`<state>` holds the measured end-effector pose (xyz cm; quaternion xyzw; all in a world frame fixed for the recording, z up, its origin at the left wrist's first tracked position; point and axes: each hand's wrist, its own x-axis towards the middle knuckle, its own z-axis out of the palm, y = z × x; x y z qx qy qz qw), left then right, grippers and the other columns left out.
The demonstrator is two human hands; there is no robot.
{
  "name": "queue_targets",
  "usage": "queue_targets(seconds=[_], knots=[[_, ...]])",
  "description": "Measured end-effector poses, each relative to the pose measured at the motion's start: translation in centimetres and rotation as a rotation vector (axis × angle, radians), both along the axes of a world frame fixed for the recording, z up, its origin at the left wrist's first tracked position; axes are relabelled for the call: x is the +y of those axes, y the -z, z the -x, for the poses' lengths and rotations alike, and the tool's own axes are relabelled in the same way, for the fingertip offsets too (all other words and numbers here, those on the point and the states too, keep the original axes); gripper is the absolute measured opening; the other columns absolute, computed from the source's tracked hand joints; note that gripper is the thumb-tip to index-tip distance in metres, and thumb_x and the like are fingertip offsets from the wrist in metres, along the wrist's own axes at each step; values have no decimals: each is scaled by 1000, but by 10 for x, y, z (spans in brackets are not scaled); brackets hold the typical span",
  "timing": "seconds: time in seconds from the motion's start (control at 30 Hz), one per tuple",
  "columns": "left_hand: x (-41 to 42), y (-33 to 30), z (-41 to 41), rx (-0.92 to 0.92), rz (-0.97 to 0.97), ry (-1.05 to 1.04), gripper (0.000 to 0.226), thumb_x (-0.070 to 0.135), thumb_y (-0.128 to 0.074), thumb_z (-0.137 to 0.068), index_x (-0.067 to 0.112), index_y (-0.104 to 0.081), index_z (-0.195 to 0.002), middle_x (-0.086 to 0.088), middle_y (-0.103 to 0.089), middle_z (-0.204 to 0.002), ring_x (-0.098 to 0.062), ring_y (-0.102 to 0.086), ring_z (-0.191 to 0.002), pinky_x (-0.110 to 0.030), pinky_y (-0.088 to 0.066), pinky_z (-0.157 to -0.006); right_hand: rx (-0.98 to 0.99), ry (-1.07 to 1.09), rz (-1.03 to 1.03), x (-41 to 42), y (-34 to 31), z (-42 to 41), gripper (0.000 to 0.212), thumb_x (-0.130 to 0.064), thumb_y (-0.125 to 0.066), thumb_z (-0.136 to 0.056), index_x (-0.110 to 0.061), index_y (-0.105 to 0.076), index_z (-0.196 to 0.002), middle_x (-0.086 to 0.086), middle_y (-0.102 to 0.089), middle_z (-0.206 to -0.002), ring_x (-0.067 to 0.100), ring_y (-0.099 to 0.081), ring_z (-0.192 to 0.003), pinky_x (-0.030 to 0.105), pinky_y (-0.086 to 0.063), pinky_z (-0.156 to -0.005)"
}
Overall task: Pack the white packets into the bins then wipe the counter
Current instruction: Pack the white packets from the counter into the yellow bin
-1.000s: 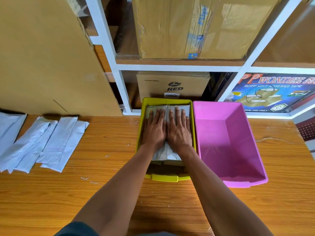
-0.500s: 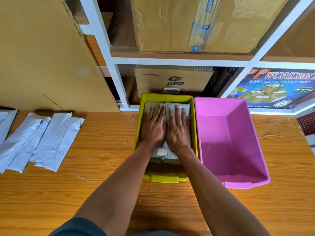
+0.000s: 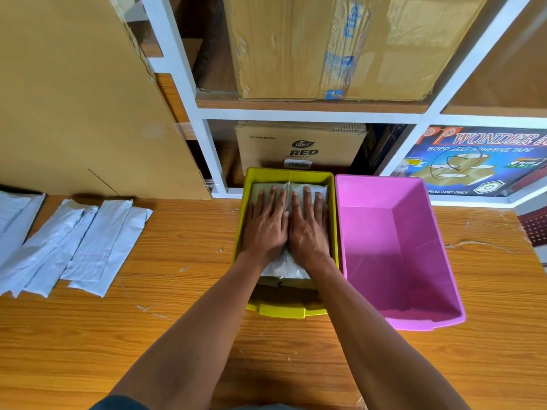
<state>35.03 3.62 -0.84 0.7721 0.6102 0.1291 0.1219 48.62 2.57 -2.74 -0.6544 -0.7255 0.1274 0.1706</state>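
arms: two, bare to the elbows — no sleeves | clothing: dark blue-grey fabric [image 3: 118,403] at bottom edge

At frame centre the bin [image 3: 290,174] is yellow-green, and the packets in it [image 3: 284,266] are white with a grey cast; to its right the second bin [image 3: 444,319] is uniform pink-magenta. The loose packets [image 3: 88,247] at left are white with a faint bluish tint, lying on a counter [image 3: 148,335] of orange-brown wood grain. Upper frame: white shelf frame [image 3: 207,149], plain tan cartons [image 3: 325,45], one carton [image 3: 299,143] printed black, and a blue box [image 3: 473,161] with red-and-white lettering.
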Motion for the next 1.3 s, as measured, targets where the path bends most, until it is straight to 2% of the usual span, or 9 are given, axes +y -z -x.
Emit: queue_targets(seconds=[0.13,0.4,0.63,0.83,0.93,1.0,1.07,1.13,1.3], knots=[[-8,12,3,-6,-7,6,65,49,-14,-111,29,3,-170,0,10,-177,-24,15,-163,-49,4,-132,54,-3,-88,-7,-1,0,68,-25,-36,-113,-21,2,-169,10,20,-174,34,26,-159,55,8,-130],[-12,18,2,86,-144,12,61,42,-16,-114,21,-10,-171,-4,-2,-178,-25,6,-164,-51,-6,-132,46,-10,-122,-2,19,1,63,-27,-33,-113,-15,-7,-169,15,9,-176,41,14,-160,62,-7,-129],[-11,18,1,131,-129,1,60,42,-17,-115,23,-6,-171,-2,3,-178,-23,10,-164,-49,-5,-132,-3,17,-80,-2,16,3,67,-28,-35,-112,-16,-4,-170,14,13,-175,40,17,-160,57,0,-131],[-7,-7,-1,129,60,11,63,51,-10,-113,28,6,-170,1,10,-177,-23,16,-163,-49,0,-132,26,-6,29,-1,2,0,69,-29,-36,-113,-18,2,-169,12,23,-173,37,27,-158,56,7,-130],[-10,-31,-5,81,80,-19,65,48,-20,-113,20,-7,-170,-6,-8,-178,-24,-2,-164,-45,-4,-133,43,-1,69,-7,-20,-2,77,-23,-49,-109,-13,-2,-169,17,21,-173,39,23,-158,51,5,-131],[-18,-44,-5,59,2,-39,62,44,-31,-113,15,-24,-167,-11,-25,-173,-27,-18,-162,-44,-16,-132,66,29,32,-12,-37,1,69,-23,-48,-109,-12,-14,-167,20,9,-175,39,12,-161,52,-4,-132],[-28,-56,-2,10,-71,-68,54,37,-41,-111,13,-38,-159,-12,-41,-164,-29,-35,-153,-47,-36,-124,93,42,5,-17,-52,6,59,-28,-42,-110,-12,-22,-163,23,-5,-174,39,1,-162,53,-11,-131],[-37,-66,6,-32,-164,-101,44,32,-44,-110,14,-49,-149,-8,-51,-151,-27,-48,-140,-48,-51,-107,140,36,-31,-20,-64,15,55,-31,-33,-108,-10,-31,-159,23,-16,-171,40,-8,-161,54,-17,-130],[-55,-76,44,-25,-277,-146,37,30,-46,-108,14,-57,-139,-6,-59,-137,-27,-52,-129,-47,-55,-94,208,37,-113,-27,-81,50,49,-15,-37,-106,-10,-38,-154,23,-27,-168,40,-19,-158,52,-22,-129]])
